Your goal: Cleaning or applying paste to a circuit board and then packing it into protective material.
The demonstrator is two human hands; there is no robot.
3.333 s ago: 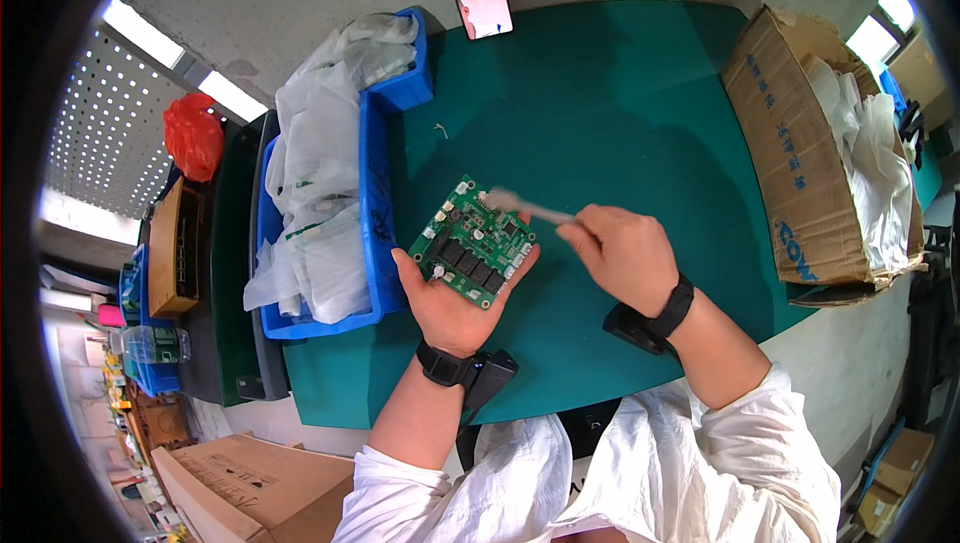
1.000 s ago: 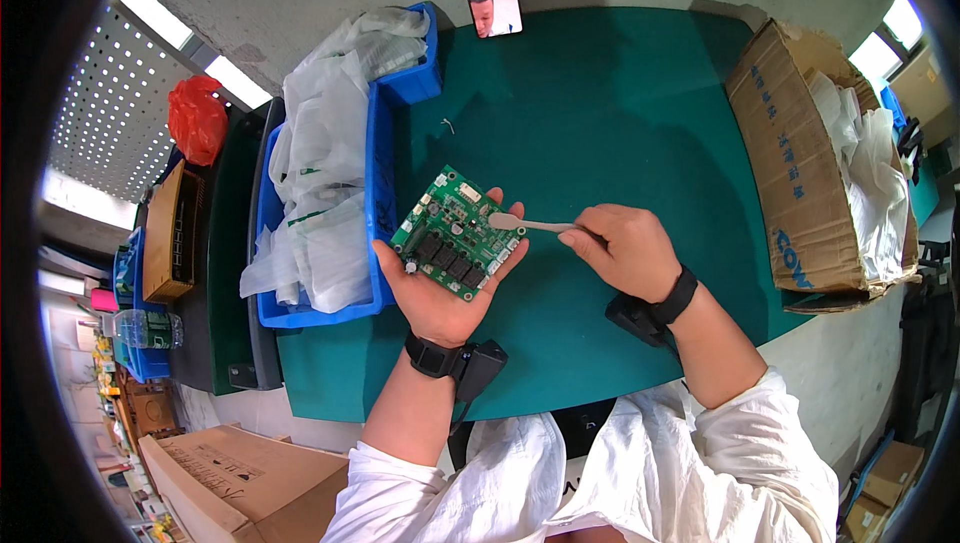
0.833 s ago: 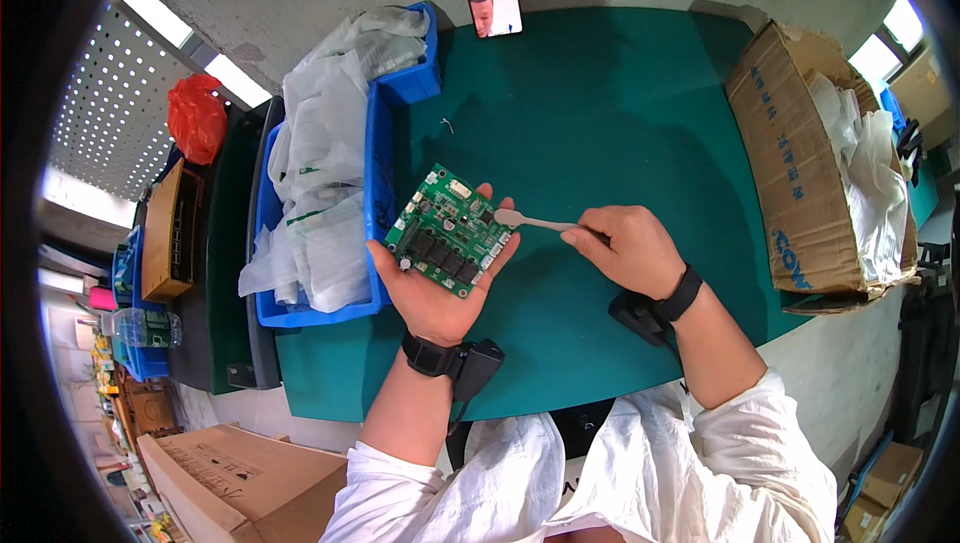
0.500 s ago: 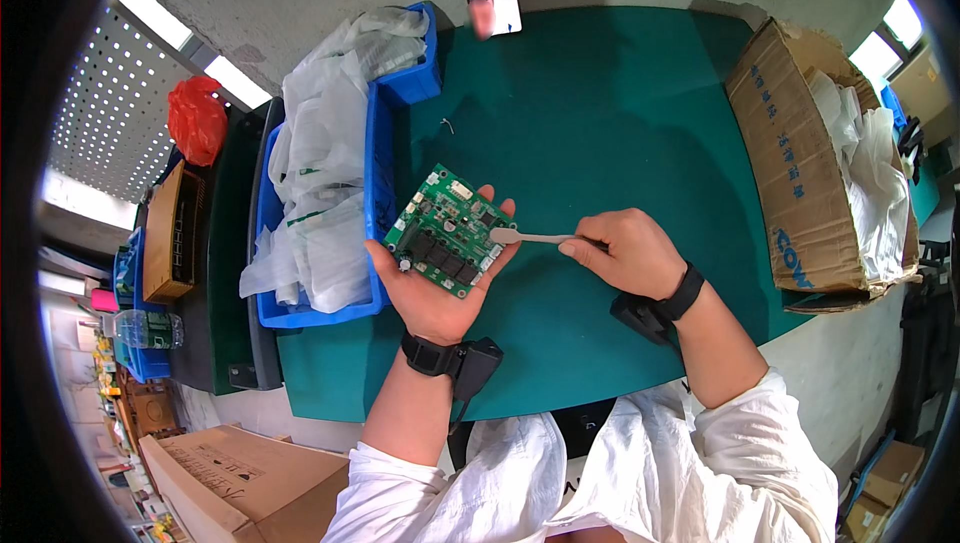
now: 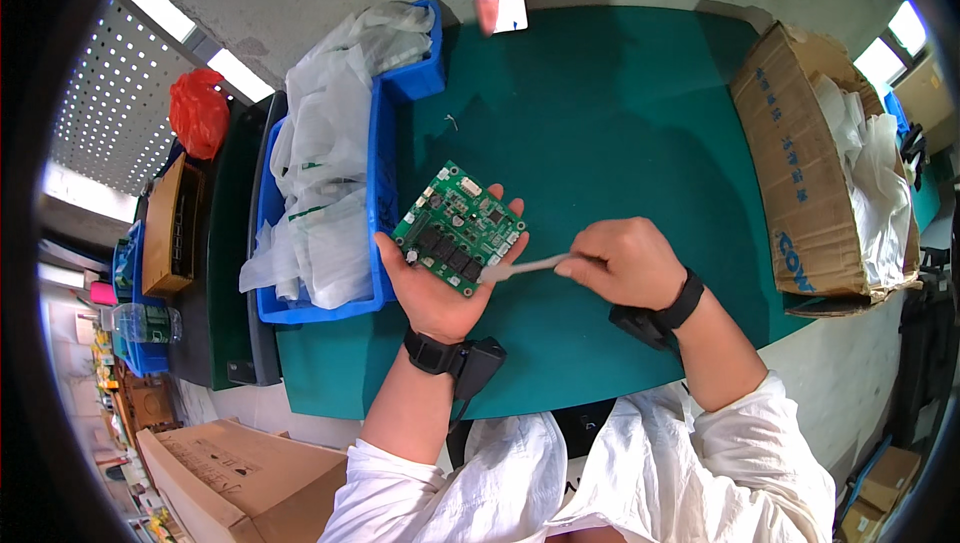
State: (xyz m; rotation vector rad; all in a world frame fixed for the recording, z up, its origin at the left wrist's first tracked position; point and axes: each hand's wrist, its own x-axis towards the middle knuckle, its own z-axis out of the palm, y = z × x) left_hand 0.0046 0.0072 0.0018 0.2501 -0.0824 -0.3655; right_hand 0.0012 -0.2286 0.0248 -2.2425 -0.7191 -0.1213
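Brush tip back at the board's near edge

The left hand cradled the green circuit board above the desk's front edge; the right hand's fingers, pinched on a pale brush, had drawn it slightly lower across the board.

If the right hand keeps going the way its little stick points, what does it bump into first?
Probably the green circuit board in the left hand. The right hand aims its pale tool at the board's near edge; contact is unclear.
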